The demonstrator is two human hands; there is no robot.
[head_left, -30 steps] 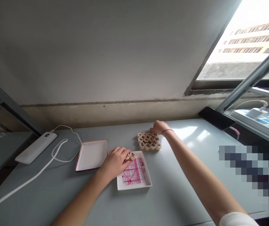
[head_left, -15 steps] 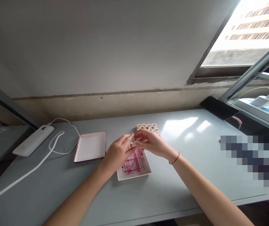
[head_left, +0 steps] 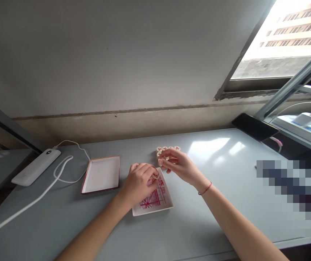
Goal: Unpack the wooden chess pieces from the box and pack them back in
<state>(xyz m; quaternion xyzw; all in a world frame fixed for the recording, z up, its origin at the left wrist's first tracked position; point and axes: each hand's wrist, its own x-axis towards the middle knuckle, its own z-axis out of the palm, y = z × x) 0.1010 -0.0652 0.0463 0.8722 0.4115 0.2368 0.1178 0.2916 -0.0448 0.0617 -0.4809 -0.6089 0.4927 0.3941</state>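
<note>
My left hand [head_left: 140,182] curls over the upper left of the white box tray [head_left: 170,207], closed around a round xiangqi piece [head_left: 155,176] that shows tilted between its fingers. Any other pieces under those fingers are hidden. To the right and slightly higher, my right hand [head_left: 181,166] hovers with bent fingers and a gap between thumb and forefinger; I see nothing gripped there. Just behind it stands a block of xiangqi pieces [head_left: 177,148], the back row with red characters. Its front rows are mostly covered by the right hand.
The shallow box lid [head_left: 102,175] lies inside up at the left. A white power bank [head_left: 37,167] and its white cable [head_left: 32,201] occupy the far left. At the back right, a dark phone [head_left: 254,127] leans near the metal frame.
My right hand came from behind the pieces to my left hand, then drew slightly away to the right. A piece now shows tilted in my left hand. The view shifted a little.
</note>
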